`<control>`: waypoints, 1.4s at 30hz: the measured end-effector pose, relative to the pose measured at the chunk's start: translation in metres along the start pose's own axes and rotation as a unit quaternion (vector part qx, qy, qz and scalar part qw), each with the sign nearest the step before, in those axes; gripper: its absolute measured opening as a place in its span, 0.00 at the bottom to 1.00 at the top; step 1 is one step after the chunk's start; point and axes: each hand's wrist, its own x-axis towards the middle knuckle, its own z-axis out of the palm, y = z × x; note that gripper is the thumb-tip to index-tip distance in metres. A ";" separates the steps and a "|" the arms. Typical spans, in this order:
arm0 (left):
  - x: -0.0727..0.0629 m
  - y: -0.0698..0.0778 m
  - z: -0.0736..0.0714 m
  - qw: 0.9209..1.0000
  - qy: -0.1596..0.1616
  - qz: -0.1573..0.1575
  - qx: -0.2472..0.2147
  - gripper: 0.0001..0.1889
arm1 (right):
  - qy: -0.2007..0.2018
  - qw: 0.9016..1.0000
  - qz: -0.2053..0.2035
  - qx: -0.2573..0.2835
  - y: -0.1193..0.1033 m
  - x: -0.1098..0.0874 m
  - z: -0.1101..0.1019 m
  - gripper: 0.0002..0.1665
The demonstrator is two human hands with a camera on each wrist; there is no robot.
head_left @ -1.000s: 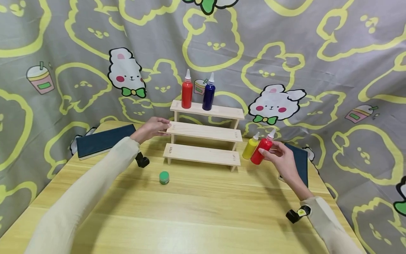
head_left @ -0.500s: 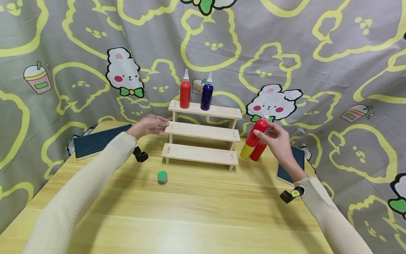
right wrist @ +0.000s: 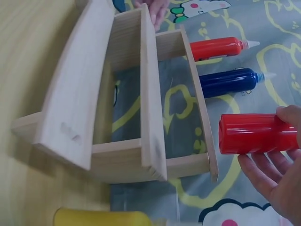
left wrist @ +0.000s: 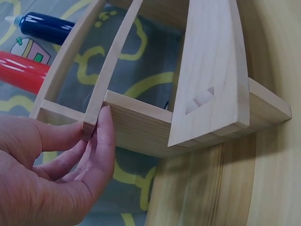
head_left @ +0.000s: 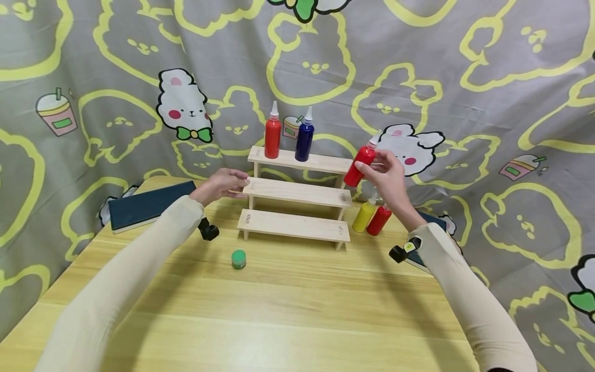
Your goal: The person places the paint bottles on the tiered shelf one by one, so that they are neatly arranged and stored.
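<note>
A three-tier wooden shelf [head_left: 295, 225] stands at the back of the table. My left hand [head_left: 224, 185] pinches the left end of its middle board, thumb above and fingers below in the left wrist view. In my right hand [head_left: 387, 173] is a red squeeze bottle [head_left: 358, 168], tilted, held beside the right end of the top board. The right wrist view shows its base facing that board. On the top board stand an orange-red bottle [head_left: 272, 135] and a dark blue bottle [head_left: 304, 139], both with white nozzle caps.
A yellow bottle [head_left: 364, 216] and another red bottle [head_left: 379, 220] stand right of the shelf. A green-lidded jar [head_left: 239, 259] sits in front. Dark flat boards lie left [head_left: 151, 205] and right, the right one partly behind my arm. A patterned curtain hangs behind.
My right hand has lifted the red bottle up and leftward, from beside the yellow bottle to the top board's right end. The left hand keeps its grip on the shelf.
</note>
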 end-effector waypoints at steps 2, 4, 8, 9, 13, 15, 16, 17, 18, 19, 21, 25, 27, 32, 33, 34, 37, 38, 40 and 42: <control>0.000 0.000 0.000 1.000 0.002 0.002 0.005 0.28 | 0.004 1.000 -0.007 0.016 0.000 0.009 0.006 0.31; 0.000 0.000 0.001 1.000 0.004 0.004 0.008 0.27 | 0.008 1.000 -0.011 0.025 0.001 0.016 0.012 0.30; -0.002 0.000 0.002 1.000 0.005 0.009 0.014 0.27 | 0.014 0.999 -0.017 0.033 0.002 0.029 0.024 0.30; -0.003 0.000 0.002 1.000 0.004 0.011 0.014 0.27 | 0.017 0.999 -0.016 0.031 0.003 0.033 0.027 0.31; -0.002 -0.001 0.002 1.000 0.003 0.014 0.014 0.27 | 0.026 0.999 -0.005 0.041 0.007 0.044 0.037 0.33; -0.002 -0.001 0.002 1.000 0.001 0.015 0.014 0.27 | 0.033 0.999 0.001 0.040 0.009 0.049 0.041 0.33; -0.002 -0.001 0.002 1.000 0.002 0.015 0.013 0.27 | 0.035 0.999 0.002 0.041 0.010 0.051 0.043 0.34; -0.002 -0.001 0.002 1.000 0.002 0.015 0.013 0.27 | 0.036 0.999 0.001 0.038 0.010 0.053 0.046 0.34; -0.002 -0.001 0.002 1.000 0.003 0.015 0.013 0.27 | 0.038 0.999 -0.001 0.036 0.011 0.054 0.048 0.34; -0.002 -0.001 0.002 1.000 0.003 0.014 0.013 0.28 | 0.040 0.999 -0.004 0.034 0.012 0.056 0.051 0.34; -0.002 -0.001 0.002 1.000 0.006 0.014 0.012 0.28 | 0.045 0.998 -0.011 0.035 0.013 0.059 0.056 0.34; -0.002 -0.001 0.003 1.000 0.007 0.014 0.012 0.26 | 0.050 0.998 -0.029 0.036 0.015 0.065 0.066 0.33; -0.003 -0.001 0.003 1.000 0.007 0.014 0.013 0.26 | 0.049 0.998 -0.036 0.034 0.017 0.067 0.070 0.32; -0.002 -0.002 0.001 1.000 0.008 0.016 0.018 0.26 | 0.045 0.997 -0.040 0.038 0.018 0.074 0.077 0.32; -0.002 -0.002 0.001 1.000 0.009 0.016 0.020 0.26 | 0.044 0.998 -0.038 0.039 0.018 0.075 0.078 0.32; -0.002 -0.002 0.000 1.000 0.010 0.017 0.022 0.26 | 0.044 0.998 -0.035 0.038 0.018 0.076 0.079 0.32; -0.002 -0.003 0.000 0.999 0.010 0.020 0.023 0.26 | 0.041 0.998 -0.029 0.035 0.019 0.077 0.081 0.32; -0.003 -0.004 0.001 0.999 0.008 0.024 0.024 0.25 | 0.041 0.998 -0.027 0.034 0.019 0.077 0.081 0.32; -0.004 -0.004 0.001 0.999 0.004 0.032 0.023 0.25 | 0.042 0.998 -0.025 0.034 0.020 0.076 0.080 0.32; -0.007 -0.003 0.001 0.999 0.000 0.043 0.024 0.24 | 0.042 0.998 -0.026 0.035 0.020 0.075 0.080 0.32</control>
